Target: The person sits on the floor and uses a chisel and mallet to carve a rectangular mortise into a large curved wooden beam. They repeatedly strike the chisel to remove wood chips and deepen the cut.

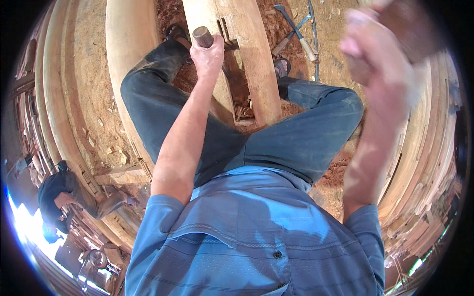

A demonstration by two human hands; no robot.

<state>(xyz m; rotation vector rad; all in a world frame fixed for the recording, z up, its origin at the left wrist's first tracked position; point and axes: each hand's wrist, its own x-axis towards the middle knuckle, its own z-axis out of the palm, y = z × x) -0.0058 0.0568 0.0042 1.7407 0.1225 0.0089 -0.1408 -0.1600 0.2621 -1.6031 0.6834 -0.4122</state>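
Observation:
My left hand (207,58) is closed round the thick round wooden handle of a chisel (202,37), its flat butt end showing above the fist. The blade is hidden from me. This fist is over a pale timber beam (256,64) with slots and a long opening cut into it, between my legs. Up at the right, my right hand (373,47) is raised and smeared by motion, with its fingers wrapped round something. The brown block (412,27) beside it looks like the head of a wooden mallet, also blurred and partly cut off by the dark rim.
Crossed hand tools with wooden handles (300,37) lie on the chip-strewn ground beyond my right foot, beside a thin dark bar (313,42). Another long timber (131,54) runs along my left. Stacked boards (414,163) stand at the right. Another person (61,195) bends over at the far left.

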